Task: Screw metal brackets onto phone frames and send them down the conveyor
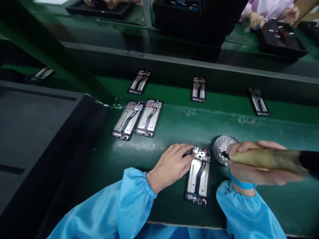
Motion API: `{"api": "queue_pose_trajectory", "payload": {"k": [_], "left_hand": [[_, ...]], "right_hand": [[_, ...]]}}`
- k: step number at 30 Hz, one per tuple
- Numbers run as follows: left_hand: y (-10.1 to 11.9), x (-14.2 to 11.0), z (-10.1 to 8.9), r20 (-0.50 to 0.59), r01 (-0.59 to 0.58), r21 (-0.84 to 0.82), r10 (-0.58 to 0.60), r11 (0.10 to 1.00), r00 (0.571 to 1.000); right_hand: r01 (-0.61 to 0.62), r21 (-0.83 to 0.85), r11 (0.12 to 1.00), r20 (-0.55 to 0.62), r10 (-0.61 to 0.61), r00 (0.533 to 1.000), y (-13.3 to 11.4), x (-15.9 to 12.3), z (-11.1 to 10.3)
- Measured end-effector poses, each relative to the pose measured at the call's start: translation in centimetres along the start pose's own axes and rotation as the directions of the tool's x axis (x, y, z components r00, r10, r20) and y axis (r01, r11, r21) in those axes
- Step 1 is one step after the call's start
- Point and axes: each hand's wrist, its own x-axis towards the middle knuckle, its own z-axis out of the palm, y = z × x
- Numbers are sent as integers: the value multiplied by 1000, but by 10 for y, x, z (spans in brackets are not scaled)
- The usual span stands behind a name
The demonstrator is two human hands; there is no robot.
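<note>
Blue sleeves (129,202) fill the bottom edge, partly cut off. Between them a phone frame (198,179) lies on the green worktop (174,122); the left hand (171,166) rests flat, fingertips on its top corner. The right hand (254,162) is closed round a blurred tool (269,159), half hiding a perforated dish (220,147).

Your left hand (171,164) steadies the phone frame (198,179) on the green bench (286,196) — your right hand (254,164) grips a screwdriver (264,158) by the screw dish (221,147).
</note>
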Motion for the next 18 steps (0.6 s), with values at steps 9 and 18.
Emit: {"api": "queue_pose_trajectory", "payload": {"k": [9,18], "left_hand": [[0,-1,0,-10,-1,20,1,1000,1000],[-1,-1,2,-37,-10,5,10,1000,999]], "right_hand": [[-143,-121,982,-114,129,985,6,11,-10],[-135,-122,983,-121,120,985,7,7,-11]]}}
